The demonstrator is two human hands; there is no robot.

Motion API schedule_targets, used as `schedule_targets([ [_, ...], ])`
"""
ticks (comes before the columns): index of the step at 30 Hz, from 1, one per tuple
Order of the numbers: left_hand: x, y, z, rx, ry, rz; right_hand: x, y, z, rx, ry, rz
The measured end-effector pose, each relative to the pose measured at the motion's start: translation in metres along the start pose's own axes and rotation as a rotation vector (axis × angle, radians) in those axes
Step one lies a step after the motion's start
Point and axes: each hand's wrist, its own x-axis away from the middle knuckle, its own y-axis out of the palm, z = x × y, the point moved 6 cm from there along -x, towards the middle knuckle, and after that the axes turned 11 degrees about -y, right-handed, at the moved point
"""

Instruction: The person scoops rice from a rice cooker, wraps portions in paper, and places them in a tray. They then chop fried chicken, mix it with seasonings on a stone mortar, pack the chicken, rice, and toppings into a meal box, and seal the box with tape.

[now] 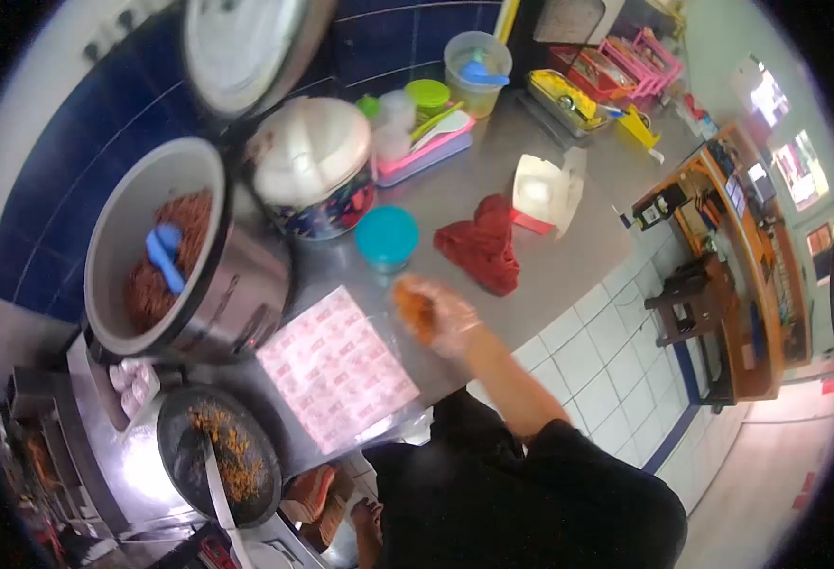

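My right hand, in a clear plastic glove, is closed around an orange-brown piece of food with a fried look. It hovers over the steel counter, just right of a sheet of white paper with pink print. Beyond the hand stands a round tub with a teal lid, and a crumpled dark red cloth lies to its right. Low in the picture, in shadow, my left hand is partly visible near bread-like packs; its fingers are unclear.
A large cooker of reddish-brown food holds a blue scoop. Nearby are a frying pan with crumbs and a spatula, a lidded patterned pot, an open white carton and a tray of yellow food.
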Motion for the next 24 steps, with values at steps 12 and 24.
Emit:
schedule_targets([
  [12, 0.089, 0.164, 0.061, -0.44, 0.282, 0.14, -0.179, -0.25, -0.286, 2.094, -0.152, 0.117],
  [24, 0.092, 0.131, -0.023, -0.683, 0.547, 0.23, -0.006, -0.142, -0.341, 1.4, -0.886, 0.451],
])
